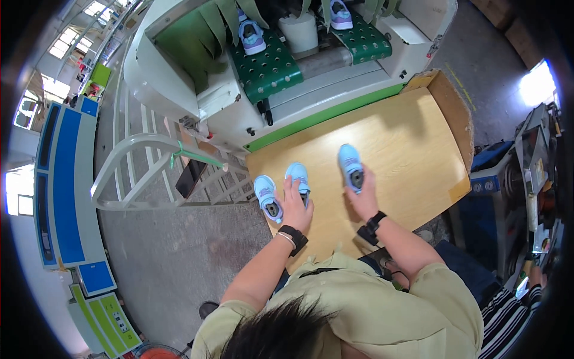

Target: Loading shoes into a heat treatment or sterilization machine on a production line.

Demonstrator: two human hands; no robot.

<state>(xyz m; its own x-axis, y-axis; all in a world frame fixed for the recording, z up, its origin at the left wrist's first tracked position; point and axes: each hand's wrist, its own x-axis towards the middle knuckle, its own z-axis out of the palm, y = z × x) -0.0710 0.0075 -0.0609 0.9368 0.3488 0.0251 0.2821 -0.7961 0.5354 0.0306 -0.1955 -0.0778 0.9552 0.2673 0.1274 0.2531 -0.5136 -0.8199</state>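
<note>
Pointing forward, three blue shoes (349, 160) (roughly parallel) slant left.

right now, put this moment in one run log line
left hand: gripping middle blue shoe; right hand: gripping right blue shoe; left blue shoe: on table, beside left hand; machine: shoes on green belts

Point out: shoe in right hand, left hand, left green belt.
Shoe (349, 160) in right hand (363, 201): head view, shoe's upper, hand's back.
Left hand (295, 210): head view, back of the hand.
Left green belt (269, 73): head view, perforated surface.
</note>
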